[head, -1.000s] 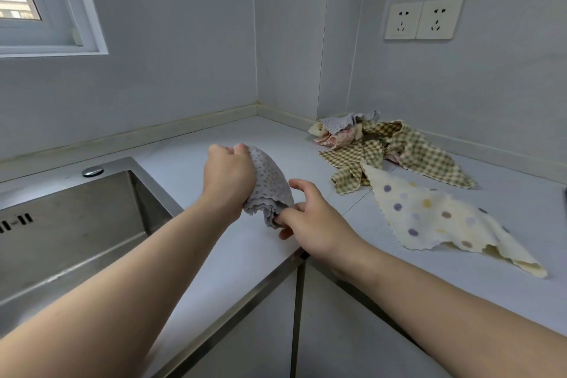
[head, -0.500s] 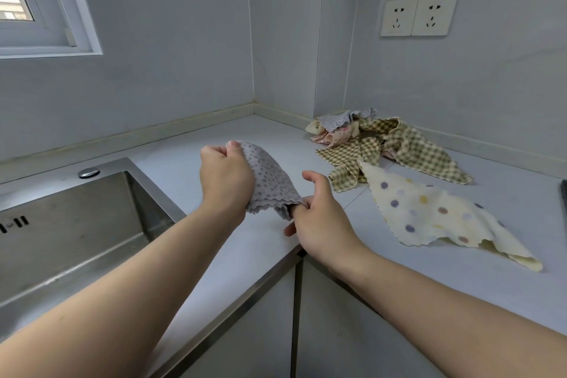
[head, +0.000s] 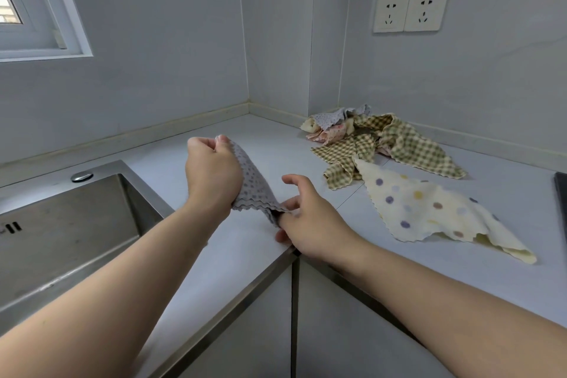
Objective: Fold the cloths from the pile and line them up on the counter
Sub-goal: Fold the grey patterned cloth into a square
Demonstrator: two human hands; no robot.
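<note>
Grey cloth [head: 254, 186], small darker dots, wavy-cut edges: folded into several layers, stacked edges showing along its lower side. It is off the counter [head: 270, 147], slanting; the left hand [head: 211, 175] grips the upper end and the right hand [head: 310, 221] pinches the lower corner.

Cream cloth [head: 429, 209], coloured dots: unfolded, lying mostly flat on the counter, with its near right corner doubled under. Its far corner overlaps the green checked cloth [head: 411, 144].

Pile [head: 340, 129]: crumpled in the counter's corner. The checked cloth sprawls out of it, with a second grey dotted cloth and a pinkish one behind.
</note>
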